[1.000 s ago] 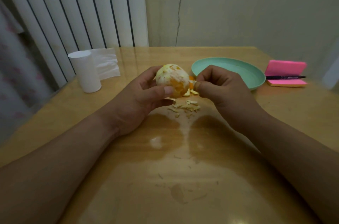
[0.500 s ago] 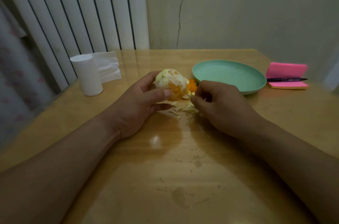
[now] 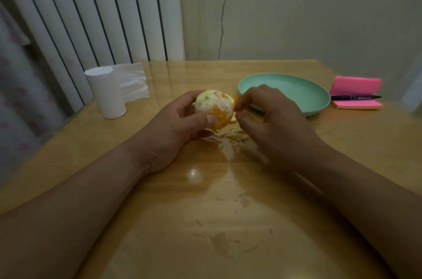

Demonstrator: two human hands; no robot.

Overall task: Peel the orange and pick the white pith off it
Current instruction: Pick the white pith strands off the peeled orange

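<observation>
Head view: left hand (image 3: 173, 132) grips the orange (image 3: 213, 108) just above the table (image 3: 228, 210), thumb across its front, fingers curled behind. The rind is off; pale pith covers the upper half, bare flesh shows low on the front.

Change: half a second ago the right hand (image 3: 274, 125) was down at the pith scraps (image 3: 230, 135); it is now back up at the fruit's right side, fingers curled, tips just beside the surface. Blurred, so cannot tell whether they pinch anything yet.

Judgement: one shred dropped, next pick starting; much pith left, task roughly midway.

Green plate (image 3: 315, 100) stands behind the right hand, near the scrap pile
</observation>
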